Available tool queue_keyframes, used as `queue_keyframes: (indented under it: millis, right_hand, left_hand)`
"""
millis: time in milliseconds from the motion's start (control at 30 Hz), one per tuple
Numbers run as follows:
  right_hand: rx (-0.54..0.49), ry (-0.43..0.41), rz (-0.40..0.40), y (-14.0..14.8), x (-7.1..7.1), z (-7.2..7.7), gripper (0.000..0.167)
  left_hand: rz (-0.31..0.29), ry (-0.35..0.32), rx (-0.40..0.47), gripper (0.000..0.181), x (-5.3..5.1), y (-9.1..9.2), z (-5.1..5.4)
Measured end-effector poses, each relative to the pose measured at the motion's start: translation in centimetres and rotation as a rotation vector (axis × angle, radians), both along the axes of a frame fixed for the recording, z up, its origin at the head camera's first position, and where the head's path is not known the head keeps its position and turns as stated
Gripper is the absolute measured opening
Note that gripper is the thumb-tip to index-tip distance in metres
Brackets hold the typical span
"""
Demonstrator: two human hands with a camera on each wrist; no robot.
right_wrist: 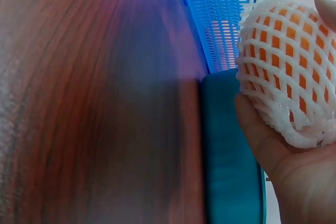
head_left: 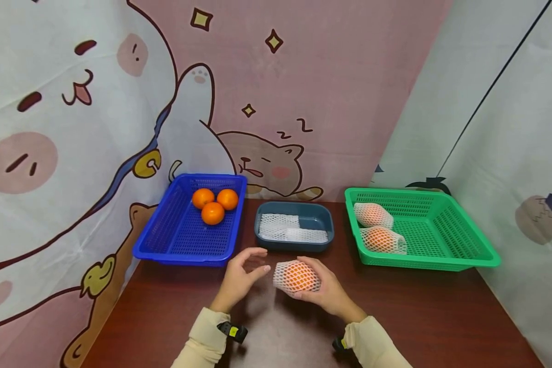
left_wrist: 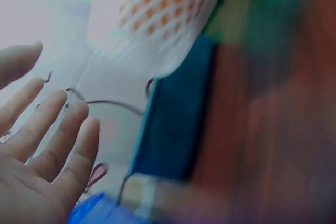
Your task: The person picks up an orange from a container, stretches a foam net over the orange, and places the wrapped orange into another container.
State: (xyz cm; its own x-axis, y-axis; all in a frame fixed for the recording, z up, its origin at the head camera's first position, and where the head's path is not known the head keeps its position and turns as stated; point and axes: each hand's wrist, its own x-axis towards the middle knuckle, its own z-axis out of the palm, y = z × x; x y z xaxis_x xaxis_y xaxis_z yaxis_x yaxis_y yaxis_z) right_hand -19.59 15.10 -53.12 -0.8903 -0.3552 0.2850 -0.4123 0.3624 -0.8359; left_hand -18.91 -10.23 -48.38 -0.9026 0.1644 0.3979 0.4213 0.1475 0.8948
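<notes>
An orange (head_left: 300, 277) in a white foam net sleeve is held by my right hand (head_left: 326, 291) above the front of the table. In the right wrist view the netted orange (right_wrist: 291, 66) lies against the palm, with the thumb and fingers around it. My left hand (head_left: 242, 278) is just left of the fruit, apart from it, its fingers extended and spread. The left wrist view shows the left hand (left_wrist: 47, 150) holding nothing, palm visible. Behind both hands, a dark teal bin (head_left: 294, 208) contains flat white foam net sleeves (head_left: 278, 227).
A blue basket (head_left: 165, 240) at the left holds three bare oranges (head_left: 212, 213). The green basket (head_left: 469, 263) at the right contains two netted oranges (head_left: 379, 239) along its left side. A printed cloth (head_left: 349, 102) hangs behind the brown table (head_left: 418, 317).
</notes>
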Motion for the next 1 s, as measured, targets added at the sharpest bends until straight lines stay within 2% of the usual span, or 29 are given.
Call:
queue_keyframes:
  millis: [133, 233, 400, 500, 667, 867, 1000]
  right_hand:
    - [0.020, 0.024, 0.008, 0.3, -0.1, -0.7, 0.080]
    - [0.020, 0.042, 0.021, 0.4, -0.1, -1.2, 0.079]
    - [0.011, 0.052, 0.021, 0.3, 0.2, -1.5, 0.079]
    - [-0.002, 0.052, 0.033, -0.2, 0.9, -0.2, 0.078]
    - [-0.015, 0.037, 0.041, -0.6, 2.0, 2.1, 0.077]
    - [-0.035, 0.033, 0.032, -0.5, 2.3, 2.0, 0.077]
    - [-0.034, 0.056, 0.030, -0.3, 2.3, 2.2, 0.077]
  left_hand:
    - [0.154, 0.147, -0.075, 0.031, -1.0, -2.4, -0.9]
    - [0.268, 0.219, -0.162, 0.031, -1.8, -4.3, -1.7]
    - [0.374, 0.318, -0.334, 0.027, -2.1, -6.2, -2.1]
    - [0.414, 0.351, -0.410, 0.026, -2.2, -6.8, -2.6]
    - [0.438, 0.334, -0.499, 0.025, -2.5, -7.6, -3.0]
    - [0.446, 0.324, -0.608, 0.030, -2.6, -7.8, -3.5]
    - [0.454, 0.311, -0.644, 0.034, -2.7, -7.7, -3.6]
